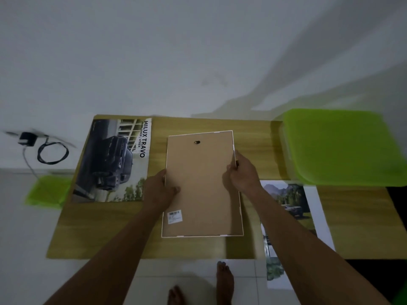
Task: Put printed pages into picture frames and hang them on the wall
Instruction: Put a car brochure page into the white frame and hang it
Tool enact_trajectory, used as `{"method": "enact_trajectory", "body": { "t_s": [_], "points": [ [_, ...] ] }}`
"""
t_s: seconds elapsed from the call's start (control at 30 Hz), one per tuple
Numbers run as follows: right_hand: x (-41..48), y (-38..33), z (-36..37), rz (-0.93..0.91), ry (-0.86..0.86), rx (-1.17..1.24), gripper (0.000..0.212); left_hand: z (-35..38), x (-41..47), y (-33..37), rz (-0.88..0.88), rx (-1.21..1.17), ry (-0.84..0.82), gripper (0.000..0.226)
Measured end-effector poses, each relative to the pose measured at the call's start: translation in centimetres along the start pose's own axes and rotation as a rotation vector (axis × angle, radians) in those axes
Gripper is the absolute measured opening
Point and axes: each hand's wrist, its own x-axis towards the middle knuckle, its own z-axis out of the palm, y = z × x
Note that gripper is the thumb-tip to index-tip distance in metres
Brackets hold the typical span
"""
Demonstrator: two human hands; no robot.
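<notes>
Frame point(201, 183) face-down mid-table; my left hand point(159, 190) and right hand point(243, 172) clamp its side edges. Next: release backing tabs.

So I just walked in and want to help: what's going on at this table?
A person is working on a picture frame lying face down on the wooden table, its brown backing up. The left hand and right hand grip its side edges. A truck poster lies left; a landscape print lies right.
</notes>
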Motion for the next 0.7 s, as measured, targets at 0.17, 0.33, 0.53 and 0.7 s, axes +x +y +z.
{"method": "enact_trajectory", "body": {
  "t_s": [0.17, 0.33, 0.53, 0.7],
  "points": [
    [0.3, 1.0, 0.7, -0.063, -0.005, -0.256, 0.019, 0.4, 2.0, -0.3, 0.007, 0.067, -0.003, 0.053],
    [0.7, 2.9, 1.5, -0.119, -0.071, -0.398, 0.035, 0.9, 3.4, -0.4, 0.06, 0.11, 0.003, 0.051],
    [1.0, 3.5, 1.2, -0.093, -0.133, -0.442, 0.062, 0.6, 3.2, -0.2, 0.09, 0.113, 0.001, 0.058],
    [3.1, 1.5, 1.2, -0.188, -0.044, -0.447, 0.058, 0.3, -0.3, -1.0, 0.258, 0.217, 0.026, 0.07]
  ]
}}
